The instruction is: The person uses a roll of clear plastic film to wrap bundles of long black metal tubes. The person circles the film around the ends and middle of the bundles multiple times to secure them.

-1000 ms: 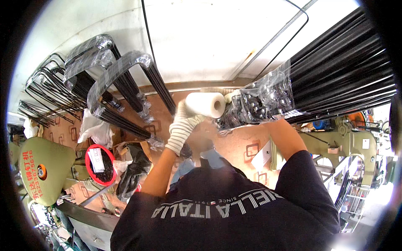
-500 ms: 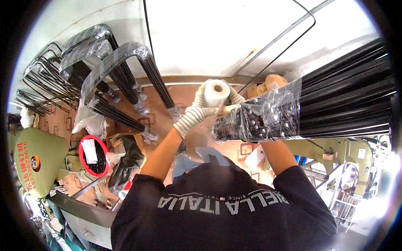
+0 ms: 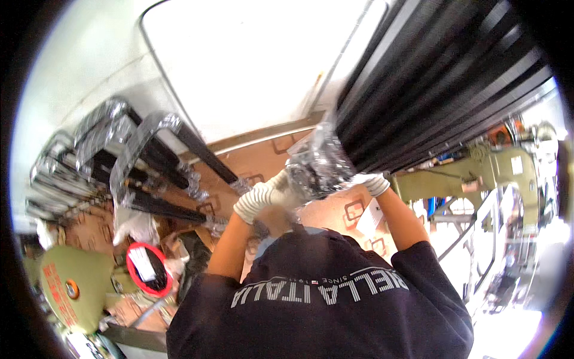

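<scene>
The wrapped end (image 3: pixel 321 169) lies between left hand (image 3: pixel 264 196) and right hand (image 3: pixel 373 183), just beside both. The bundle (image 3: pixel 430 90) stretches lengthwise forward-right from them; whether either hand clamps it, I cannot tell.

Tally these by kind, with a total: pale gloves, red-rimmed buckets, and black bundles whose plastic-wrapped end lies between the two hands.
Pale gloves, on the left hand and right hand: 2
Red-rimmed bucket: 1
Black bundle between the hands: 1
Total: 4
</scene>
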`<state>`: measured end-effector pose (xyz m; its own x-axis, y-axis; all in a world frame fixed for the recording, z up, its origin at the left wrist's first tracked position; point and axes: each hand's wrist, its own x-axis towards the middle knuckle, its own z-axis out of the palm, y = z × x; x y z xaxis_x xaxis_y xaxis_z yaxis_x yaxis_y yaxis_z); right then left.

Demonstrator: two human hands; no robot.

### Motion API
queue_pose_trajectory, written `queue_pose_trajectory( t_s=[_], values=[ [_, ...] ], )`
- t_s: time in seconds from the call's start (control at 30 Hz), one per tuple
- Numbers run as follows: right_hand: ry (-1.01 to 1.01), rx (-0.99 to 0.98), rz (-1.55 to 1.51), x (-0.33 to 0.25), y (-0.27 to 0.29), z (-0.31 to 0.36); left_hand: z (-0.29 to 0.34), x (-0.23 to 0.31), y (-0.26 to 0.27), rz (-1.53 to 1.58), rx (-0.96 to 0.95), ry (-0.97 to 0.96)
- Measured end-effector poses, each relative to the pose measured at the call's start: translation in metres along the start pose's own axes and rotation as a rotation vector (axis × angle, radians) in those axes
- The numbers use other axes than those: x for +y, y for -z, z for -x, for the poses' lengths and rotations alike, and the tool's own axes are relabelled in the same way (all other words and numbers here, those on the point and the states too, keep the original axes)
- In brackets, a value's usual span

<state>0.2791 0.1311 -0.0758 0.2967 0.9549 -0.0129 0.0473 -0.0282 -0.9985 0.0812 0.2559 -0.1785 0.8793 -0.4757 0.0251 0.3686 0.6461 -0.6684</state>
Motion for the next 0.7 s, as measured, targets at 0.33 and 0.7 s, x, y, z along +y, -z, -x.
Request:
queue_pose_trajectory(
  t_s=[0.33,0.7],
  values=[
    [-0.276,0.142,-1.051,-0.011,-0.021,0.121,-0.010,-0.060,-0.014,-2.042,0.317,-0.779],
    [-0.058,-0.040,-1.498,-0.027,-0.083,0.167,0.026,-0.021,0.053,-3.113,0.789,-0.828]
  ],
)
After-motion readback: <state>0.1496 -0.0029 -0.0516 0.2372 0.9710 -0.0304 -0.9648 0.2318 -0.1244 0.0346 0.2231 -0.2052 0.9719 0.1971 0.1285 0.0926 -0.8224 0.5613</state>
